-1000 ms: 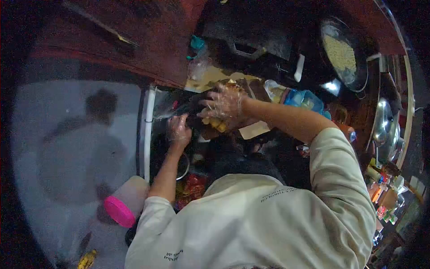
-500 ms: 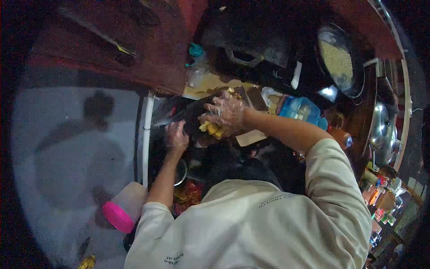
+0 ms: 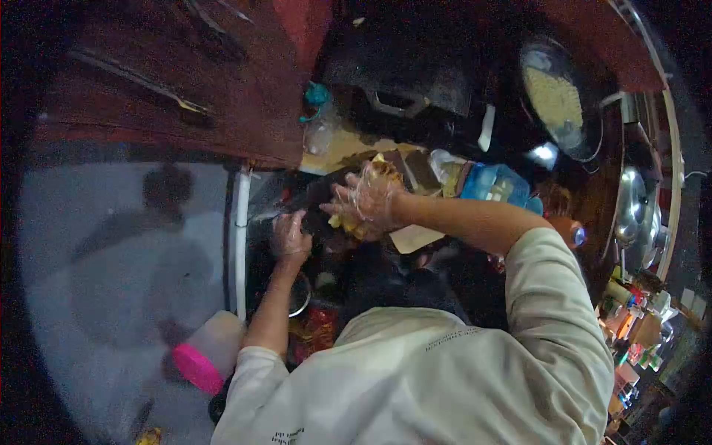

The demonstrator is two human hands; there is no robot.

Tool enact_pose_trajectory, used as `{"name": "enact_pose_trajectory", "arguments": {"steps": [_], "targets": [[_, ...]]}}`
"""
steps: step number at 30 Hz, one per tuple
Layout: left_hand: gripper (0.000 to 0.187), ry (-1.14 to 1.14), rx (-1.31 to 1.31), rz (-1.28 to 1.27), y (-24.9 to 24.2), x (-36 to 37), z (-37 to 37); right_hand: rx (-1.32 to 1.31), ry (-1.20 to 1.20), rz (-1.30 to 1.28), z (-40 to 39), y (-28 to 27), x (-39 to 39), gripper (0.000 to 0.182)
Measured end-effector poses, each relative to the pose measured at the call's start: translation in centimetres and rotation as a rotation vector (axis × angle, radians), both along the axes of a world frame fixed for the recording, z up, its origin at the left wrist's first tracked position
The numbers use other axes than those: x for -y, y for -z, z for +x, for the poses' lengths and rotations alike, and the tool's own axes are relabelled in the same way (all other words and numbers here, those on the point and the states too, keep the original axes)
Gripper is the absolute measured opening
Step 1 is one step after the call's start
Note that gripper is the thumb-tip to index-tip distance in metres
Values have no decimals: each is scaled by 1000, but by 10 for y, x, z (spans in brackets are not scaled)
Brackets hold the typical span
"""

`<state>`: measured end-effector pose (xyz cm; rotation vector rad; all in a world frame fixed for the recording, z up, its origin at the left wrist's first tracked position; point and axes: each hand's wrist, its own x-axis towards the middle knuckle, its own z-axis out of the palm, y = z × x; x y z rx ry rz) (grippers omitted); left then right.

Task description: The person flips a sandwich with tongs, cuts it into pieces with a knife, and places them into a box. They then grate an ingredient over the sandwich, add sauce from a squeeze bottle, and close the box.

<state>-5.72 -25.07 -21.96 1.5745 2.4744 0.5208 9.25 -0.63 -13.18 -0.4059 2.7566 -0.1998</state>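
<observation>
Head view: right hand (image 3: 368,200) clutching yellow food (image 3: 347,222); left hand (image 3: 289,236) gripping dark tray (image 3: 320,199) just beside.

place: cooking stall or kitchen | signs: food-filled wok (image 3: 560,100); steel lids (image 3: 634,215); bottles (image 3: 630,311)

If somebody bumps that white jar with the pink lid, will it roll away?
Probably yes. The white jar seems to lie on its side, its pink lid facing sideways, so its round body could roll easily. It looks like plastic, so it is likely light and unlikely to break. Neither gloved hand touches it; the left hand is nearer.
</observation>
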Motion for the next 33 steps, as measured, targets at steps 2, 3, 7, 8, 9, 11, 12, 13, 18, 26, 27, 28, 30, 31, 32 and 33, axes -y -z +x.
{"name": "enact_pose_trajectory", "arguments": {"steps": [2, 3, 7, 8, 9, 11, 12, 13, 18, 26, 27, 28, 30, 31, 32, 33], "targets": [[50, 22, 7, 48, 5, 5, 2, 37, -29, 55, -3, 3, 0, 95], [50, 19, -33, 55, 8, 4, 2, 42, -22, 55, -3, 8, 0, 95], [50, 34, -44, 94, 10, -1, 0, -55, -9, 44, 0, 35, 5, 96], [51, -26, -43, -12, 3, -5, 3, 28, -11, 20, -2, 20, 3, 94], [51, -19, -39, -10, 6, -4, 5, 109, -13, -8, -2, 12, 2, 92], [51, -50, 1, 32, 8, -3, 4, 120, -26, 15, -1, 16, 1, 88], [51, -42, 3, 35, 8, -2, 2, 167, -36, 45, -6, 21, 4, 87], [51, -7, -13, 33, 4, -3, 1, 216, -48, 75, -8, 28, 5, 86], [50, -29, -97, 7, 1, -8, 3, 34, -26, 51, -2, 44, 6, 87], [46, -50, -62, 89, 12, -4, 3, 110, 57, -42, -1, 32, -7, 83], [46, -45, -57, 85, 10, -5, 3, 47, 57, -41, 1, 40, -7, 83], [48, -33, -61, 60, 7, -5, 1, -16, 57, -42, 1, 38, -7, 84], [49, -19, -63, 31, 5, -3, -1, 46, 42, -47, -1, 34, -10, 86], [49, -33, -68, 17, 3, 0, -1, 105, 22, -48, -2, 30, -12, 87], [49, -47, -74, 3, 2, 2, 0, 107, 21, -52, -1, 30, -15, 87], [49, -47, -74, -1, 0, 3, 0, 69, 26, -61, 1, 31, -19, 88]]}}
